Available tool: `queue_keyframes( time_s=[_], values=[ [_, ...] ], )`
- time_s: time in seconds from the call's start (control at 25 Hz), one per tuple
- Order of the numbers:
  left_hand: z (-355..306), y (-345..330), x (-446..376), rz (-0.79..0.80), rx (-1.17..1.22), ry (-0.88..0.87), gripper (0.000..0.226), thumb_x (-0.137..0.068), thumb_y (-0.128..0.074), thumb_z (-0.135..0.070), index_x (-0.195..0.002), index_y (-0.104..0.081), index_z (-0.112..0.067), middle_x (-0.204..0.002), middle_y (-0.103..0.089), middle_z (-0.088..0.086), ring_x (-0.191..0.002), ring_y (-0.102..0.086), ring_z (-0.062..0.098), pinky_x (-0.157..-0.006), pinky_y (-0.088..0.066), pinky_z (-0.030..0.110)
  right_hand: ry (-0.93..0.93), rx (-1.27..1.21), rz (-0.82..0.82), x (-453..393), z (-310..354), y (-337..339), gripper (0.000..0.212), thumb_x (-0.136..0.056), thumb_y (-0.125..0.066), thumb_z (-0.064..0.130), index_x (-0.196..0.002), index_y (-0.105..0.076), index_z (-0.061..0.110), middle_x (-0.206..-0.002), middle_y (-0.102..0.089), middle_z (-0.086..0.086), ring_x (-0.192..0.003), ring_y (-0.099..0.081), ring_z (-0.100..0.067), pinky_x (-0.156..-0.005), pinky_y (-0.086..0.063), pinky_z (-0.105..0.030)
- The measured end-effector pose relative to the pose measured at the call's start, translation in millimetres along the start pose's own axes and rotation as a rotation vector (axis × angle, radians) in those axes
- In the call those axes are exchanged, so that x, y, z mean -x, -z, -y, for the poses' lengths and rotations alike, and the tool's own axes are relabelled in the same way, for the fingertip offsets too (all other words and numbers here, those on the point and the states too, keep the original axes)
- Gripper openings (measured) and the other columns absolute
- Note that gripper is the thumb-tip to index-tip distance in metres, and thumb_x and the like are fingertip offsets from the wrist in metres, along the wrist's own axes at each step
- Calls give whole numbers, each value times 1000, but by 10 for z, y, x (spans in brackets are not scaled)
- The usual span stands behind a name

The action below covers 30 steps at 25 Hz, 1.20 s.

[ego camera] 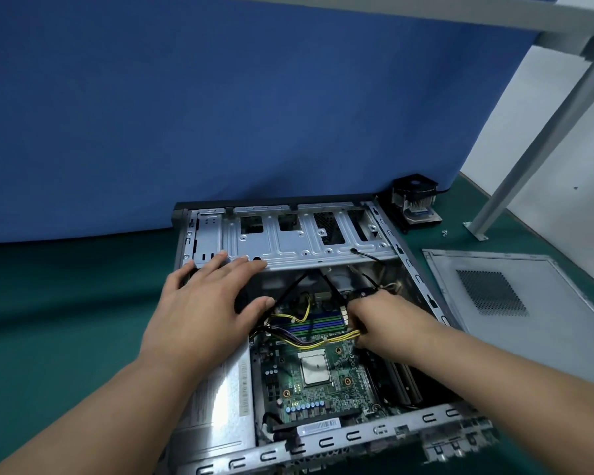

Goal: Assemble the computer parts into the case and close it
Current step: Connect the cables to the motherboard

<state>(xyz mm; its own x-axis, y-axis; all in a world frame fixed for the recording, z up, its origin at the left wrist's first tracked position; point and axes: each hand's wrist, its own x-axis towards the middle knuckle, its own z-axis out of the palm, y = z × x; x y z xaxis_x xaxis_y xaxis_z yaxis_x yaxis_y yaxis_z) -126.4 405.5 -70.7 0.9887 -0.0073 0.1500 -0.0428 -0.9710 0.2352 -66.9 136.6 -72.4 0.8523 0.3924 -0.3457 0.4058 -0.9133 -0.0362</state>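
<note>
Case: open, lying on green surface; circuit board seated inside. Cooler and side panel lie outside, unfitted. Left hand flat, fingers straight, on drive cage. Right hand pinches yellow wires.

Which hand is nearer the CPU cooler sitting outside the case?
Right. The right hand works inside the case near its right wall, closer to the CPU cooler; the left hand rests at the drive cage's left end.
</note>
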Motion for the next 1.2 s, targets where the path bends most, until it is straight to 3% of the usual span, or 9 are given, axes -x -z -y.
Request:
queue_keyframes(
  time_s=[0.16,0.28,0.36,0.52,0.84,1.2],
  values=[
    [-12,-10,-9,-6,-9,6,64,-93,-27,-77,-152,-28,-54,-158,-34,-31,-153,-14,-4,-124,-8,35,73,21,-39,-298,56,-60,25,-88,-60,1,-96,-48,21,-108,-62,-10,-101,-63,-34,-82,-53,-41],
    [-8,-16,-17,-16,-8,14,61,-94,-29,-74,-151,-32,-53,-158,-35,-31,-152,-15,-5,-123,-9,35,84,-13,-48,-525,157,-53,22,-89,-56,3,-95,-45,21,-109,-62,-15,-102,-62,-37,-73,-45,-36],
    [-8,-27,-24,-21,-8,15,57,-95,-31,-71,-149,-35,-52,-157,-36,-31,-152,-16,-5,-123,-10,36,51,-22,-49,-655,178,-89,17,-91,-53,4,-99,-52,19,-108,-63,-17,-100,-62,-38,-70,-41,-35],
    [0,-34,-18,-30,-4,19,51,-97,-35,-68,-146,-40,-53,-155,-40,-30,-151,-21,-4,-123,-13,38,-54,-48,-91,-828,137,-162,28,-92,-54,5,-117,-63,13,-94,-61,-12,-95,-66,-37,-69,-44,-35],
    [0,-49,-24,-26,-24,22,51,-97,-33,-67,-146,-37,-54,-155,-39,-32,-151,-20,-5,-123,-13,37,-34,69,-231,-806,-36,-261,45,-89,-61,10,-127,-63,36,-106,-70,-4,-97,-67,-31,-67,-42,-33],
    [8,-49,-14,-38,-15,23,50,-97,-37,-66,-145,-38,-55,-153,-41,-32,-150,-23,-4,-122,-15,38,21,69,-237,-850,-78,-313,48,-93,-59,14,-131,-60,42,-112,-69,-3,-101,-66,-30,-74,-49,-35]
  ],
)
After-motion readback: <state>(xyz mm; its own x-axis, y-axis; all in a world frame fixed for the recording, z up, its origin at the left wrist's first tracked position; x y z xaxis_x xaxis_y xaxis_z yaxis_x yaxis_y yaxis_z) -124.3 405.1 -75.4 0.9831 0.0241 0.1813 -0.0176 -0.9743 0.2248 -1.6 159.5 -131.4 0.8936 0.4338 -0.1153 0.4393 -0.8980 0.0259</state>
